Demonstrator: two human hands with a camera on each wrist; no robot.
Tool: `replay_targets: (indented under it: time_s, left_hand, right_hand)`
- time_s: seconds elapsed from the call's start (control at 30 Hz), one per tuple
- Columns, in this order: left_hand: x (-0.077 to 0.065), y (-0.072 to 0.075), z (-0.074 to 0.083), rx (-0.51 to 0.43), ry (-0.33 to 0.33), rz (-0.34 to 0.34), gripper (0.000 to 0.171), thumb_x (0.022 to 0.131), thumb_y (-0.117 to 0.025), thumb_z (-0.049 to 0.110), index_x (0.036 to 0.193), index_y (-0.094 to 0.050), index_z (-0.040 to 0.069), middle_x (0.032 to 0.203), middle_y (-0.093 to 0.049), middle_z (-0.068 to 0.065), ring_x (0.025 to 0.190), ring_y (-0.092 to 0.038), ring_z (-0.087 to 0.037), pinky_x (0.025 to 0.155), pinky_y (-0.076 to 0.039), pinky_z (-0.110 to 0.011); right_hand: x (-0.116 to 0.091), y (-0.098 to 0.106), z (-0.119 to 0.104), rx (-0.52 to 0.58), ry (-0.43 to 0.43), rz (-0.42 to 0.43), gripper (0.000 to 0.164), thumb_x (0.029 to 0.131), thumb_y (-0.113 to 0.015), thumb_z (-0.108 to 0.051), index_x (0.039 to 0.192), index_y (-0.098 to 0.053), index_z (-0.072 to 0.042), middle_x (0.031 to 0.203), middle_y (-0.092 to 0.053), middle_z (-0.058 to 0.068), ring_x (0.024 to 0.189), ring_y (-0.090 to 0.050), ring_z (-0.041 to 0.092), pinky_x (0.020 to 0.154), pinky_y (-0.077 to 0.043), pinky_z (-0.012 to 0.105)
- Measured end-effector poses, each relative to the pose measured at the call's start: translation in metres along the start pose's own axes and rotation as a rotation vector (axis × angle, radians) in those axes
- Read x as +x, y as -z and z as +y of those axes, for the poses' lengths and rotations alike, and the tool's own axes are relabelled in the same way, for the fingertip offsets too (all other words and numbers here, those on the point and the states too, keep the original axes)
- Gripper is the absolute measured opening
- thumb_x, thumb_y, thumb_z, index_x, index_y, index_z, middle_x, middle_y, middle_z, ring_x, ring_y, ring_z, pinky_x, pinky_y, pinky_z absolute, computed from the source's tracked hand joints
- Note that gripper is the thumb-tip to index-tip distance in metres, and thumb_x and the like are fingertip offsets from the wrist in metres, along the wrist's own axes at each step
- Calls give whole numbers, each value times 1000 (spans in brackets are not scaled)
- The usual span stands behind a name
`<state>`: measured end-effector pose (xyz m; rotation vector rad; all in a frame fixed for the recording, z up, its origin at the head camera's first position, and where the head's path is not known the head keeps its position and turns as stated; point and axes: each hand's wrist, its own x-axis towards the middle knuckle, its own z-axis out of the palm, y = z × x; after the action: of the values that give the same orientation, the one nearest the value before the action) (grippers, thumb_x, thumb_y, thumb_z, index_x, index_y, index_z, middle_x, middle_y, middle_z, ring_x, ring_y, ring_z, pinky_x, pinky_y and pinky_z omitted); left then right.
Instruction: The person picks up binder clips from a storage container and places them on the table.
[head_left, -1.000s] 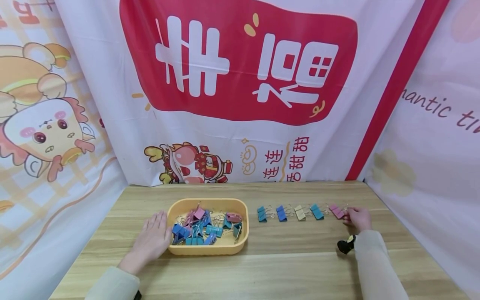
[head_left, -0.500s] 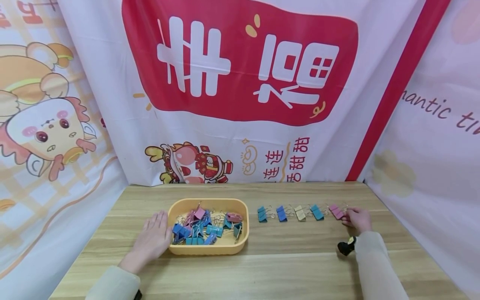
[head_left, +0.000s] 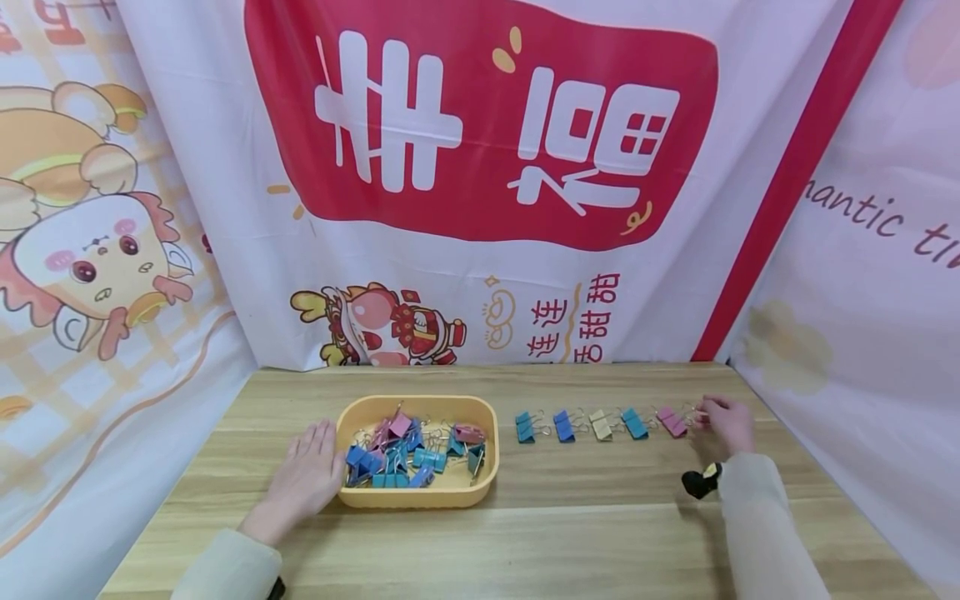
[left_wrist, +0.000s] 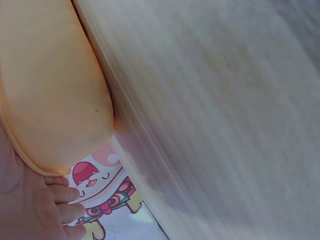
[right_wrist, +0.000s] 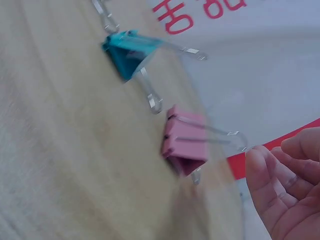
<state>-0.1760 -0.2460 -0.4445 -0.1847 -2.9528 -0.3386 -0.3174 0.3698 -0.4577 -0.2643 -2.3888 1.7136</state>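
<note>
My left hand [head_left: 303, 475] lies with straight fingers against the left side of a yellow plastic box [head_left: 416, 498]. In the left wrist view the fingers [left_wrist: 65, 195] reach along the box's wall [left_wrist: 55, 90]. Inside the box lie several binder clips in blue, teal and pink. At the right end of a row on the table is a pink binder clip [head_left: 672, 421]. My right hand [head_left: 727, 423] is just right of it. In the right wrist view the thumb and fingers [right_wrist: 257, 167] are loosely bent beside the pink clip's wire handle, holding nothing.
Left of the pink clip stand a teal clip [head_left: 634, 423], a cream clip [head_left: 600, 425], a blue clip [head_left: 563, 426] and another teal clip [head_left: 524, 427]. The wooden table [head_left: 570, 542] ends at a printed cloth backdrop [head_left: 480, 292].
My right hand has let go of the pink binder clip and drawn back to the right and slightly up. The clip stays in the row. My left hand has not moved.
</note>
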Motion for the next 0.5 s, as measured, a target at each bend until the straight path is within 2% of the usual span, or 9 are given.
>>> replay_targets:
  time_s: [0.1, 0.2, 0.27, 0.33, 0.47, 0.5]
  left_hand:
    - [0, 0, 0, 2, -1, 2, 57, 98, -36, 22, 135, -22, -19, 141, -20, -35, 128, -17, -51, 104, -12, -59]
    - [0, -1, -1, 2, -1, 3, 57, 98, -36, 22, 135, -22, -19, 141, -20, -35, 128, -17, -51, 104, -12, -59]
    - [0, -1, -1, 1, 0, 2, 57, 98, -35, 22, 135, -22, -19, 141, -19, -35, 128, -17, -51, 105, -12, -59]
    - [0, 0, -1, 1, 2, 1, 58, 98, -35, 23, 135, -22, -19, 141, -19, -35, 129, -17, -50, 105, -11, -59]
    - [0, 0, 0, 0, 5, 0, 58, 98, -35, 23, 135, -22, -19, 141, -19, -35, 129, -17, -50, 105, -11, -59]
    - [0, 0, 0, 0, 6, 0, 58, 98, -36, 23, 135, -22, -19, 141, -19, -35, 129, -17, -50, 105, -11, -59]
  right_hand:
    - [11, 2, 5, 116, 24, 3, 39, 90, -50, -12, 118, -51, 14, 80, -64, 8, 62, -61, 8, 60, -55, 26]
    - [10, -1, -7, 129, 55, -9, 38, 90, -52, -12, 117, -52, 14, 80, -63, 5, 66, -63, 12, 60, -55, 25]
    - [5, -5, -21, 125, 86, -22, 38, 92, -50, -11, 120, -49, 15, 80, -63, 4, 67, -63, 12, 61, -54, 23]
    - [-5, -12, -44, 61, 105, -25, 45, 93, -47, -12, 125, -41, 20, 82, -61, 0, 69, -63, 10, 64, -54, 23]
    - [-12, -22, -70, 61, 141, -66, 46, 95, -48, -15, 128, -40, 16, 81, -60, -7, 71, -62, 7, 65, -54, 22]
    - [-13, -25, -75, 51, 148, -79, 47, 95, -50, -17, 128, -41, 15, 83, -60, -6, 71, -62, 7, 66, -54, 23]
